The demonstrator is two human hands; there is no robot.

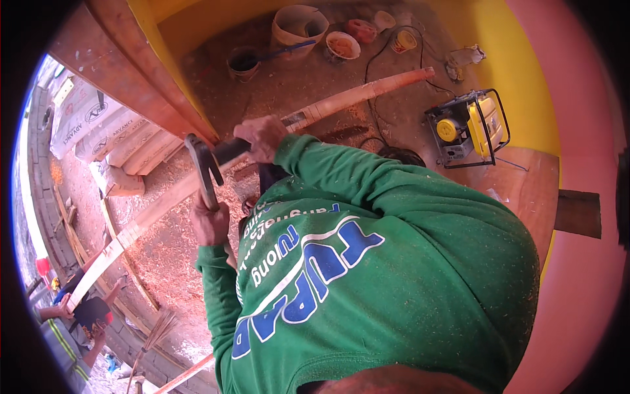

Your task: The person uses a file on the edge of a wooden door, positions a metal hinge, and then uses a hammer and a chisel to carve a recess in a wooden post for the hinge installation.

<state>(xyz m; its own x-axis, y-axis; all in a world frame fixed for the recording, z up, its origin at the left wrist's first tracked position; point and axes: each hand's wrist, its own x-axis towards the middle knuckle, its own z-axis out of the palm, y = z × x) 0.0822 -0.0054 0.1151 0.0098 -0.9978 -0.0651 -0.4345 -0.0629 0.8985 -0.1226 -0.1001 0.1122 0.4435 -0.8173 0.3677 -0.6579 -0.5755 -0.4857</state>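
A long pale wooden plank [118, 241] runs slantwise from lower left to upper right, passing under my hands. My right hand [262, 136] is wrapped round the dark handle of a tool lying across it. The tool's curved, two-pronged grey metal head [198, 157] resembles a claw hammer's. My left hand [210, 222] is closed at the lower tip of that head; whether it grips the metal or something else is hidden. Dark marks [295, 119] show on the plank beyond my right hand. At lower left, another person's hand [62, 308] is at the plank's near end.
Wood shavings [167, 262] cover the floor. Stacked sacks [121, 134] lie left of a wooden post [141, 59]. Buckets [298, 29] and tubs [342, 47] stand far off. A yellow generator [469, 128] and black cables [394, 154] are right, and a broom [157, 328] lower left.
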